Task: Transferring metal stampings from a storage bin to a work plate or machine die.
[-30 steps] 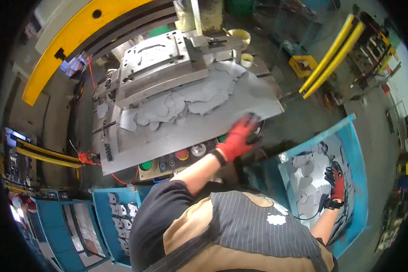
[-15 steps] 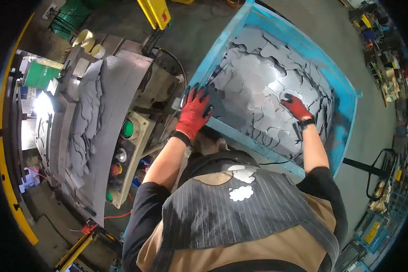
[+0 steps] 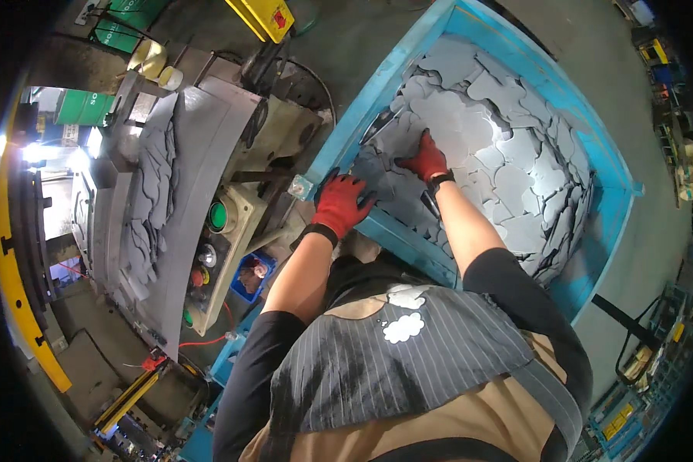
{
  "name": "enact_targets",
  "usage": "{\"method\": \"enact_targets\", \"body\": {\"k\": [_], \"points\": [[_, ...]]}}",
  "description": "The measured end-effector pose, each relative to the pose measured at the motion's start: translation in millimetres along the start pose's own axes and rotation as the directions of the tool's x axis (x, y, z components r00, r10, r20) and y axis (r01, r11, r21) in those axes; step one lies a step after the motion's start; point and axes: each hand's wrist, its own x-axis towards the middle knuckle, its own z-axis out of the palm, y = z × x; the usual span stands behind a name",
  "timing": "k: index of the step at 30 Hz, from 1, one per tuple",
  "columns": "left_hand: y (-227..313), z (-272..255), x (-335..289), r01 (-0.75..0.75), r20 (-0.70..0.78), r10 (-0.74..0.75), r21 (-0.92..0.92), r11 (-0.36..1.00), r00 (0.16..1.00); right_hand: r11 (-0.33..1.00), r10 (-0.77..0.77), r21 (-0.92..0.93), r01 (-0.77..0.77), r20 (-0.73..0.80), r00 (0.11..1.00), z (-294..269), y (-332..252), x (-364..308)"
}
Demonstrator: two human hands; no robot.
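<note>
Yellow post (image 3: pixel 263 18), eleven o'clock: cropped above. Grey pieces (image 3: pixel 477 154), two o'clock: lower layers hidden. Shelf goods (image 3: pixel 622 422), four o'clock: indistinct.

Pretty sure this is a factory floor, some kind of metal workshop. Big giveaway: a blue bin (image 3: pixel 377 104) heaped with flat grey metal pieces (image 3: pixel 516 146), and more of them piled on a metal tabletop (image 3: pixel 208 146) beside a heavy machine with a yellow frame (image 3: pixel 23 292). There's a control box (image 3: pixel 239 266) with chunky green and red buttons, plus green drums (image 3: pixel 85 107) behind. Bare grey floor (image 3: pixel 624 100), cluttered racks (image 3: pixel 639 400) off to the right, and whoever's working wears a striped apron (image 3: pixel 439 346). Definitely not someone's garage lol.
</note>
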Motion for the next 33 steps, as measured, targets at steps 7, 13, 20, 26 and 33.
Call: {"method": "enact_targets", "body": {"k": [7,13,20,26,33], "points": [[0.3,-1.2,3.0,-0.047,-0.048,0.045,-0.035,0.998,0.998,0.745,-0.056,0.625,-0.233,0.407,0.912,2.8,45.5,-25.6],[-3.8,3.5,4.5,-0.060,-0.090,0.056,-0.037,0.998,0.994,0.767,-0.173,0.633,-0.107,0.365,0.915,34.7,64.6,-49.6],[-1.4,-3.2,-0.7,-0.047,-0.076,0.041,-0.069,0.997,0.996,0.671,-0.050,0.636,-0.382,0.552,0.832,12.6,61.7,-87.4],[-1.5,-0.8,1.6,-0.058,-0.076,0.054,-0.054,0.997,0.996,0.670,-0.305,0.738,0.084,0.170,0.937,72.7,90.1,-80.2],[0.0,-5.1,1.3,-0.055,-0.088,0.047,-0.088,0.995,0.995,0.760,-0.095,0.641,-0.106,0.272,0.958,47.4,75.1,-68.0]]}}
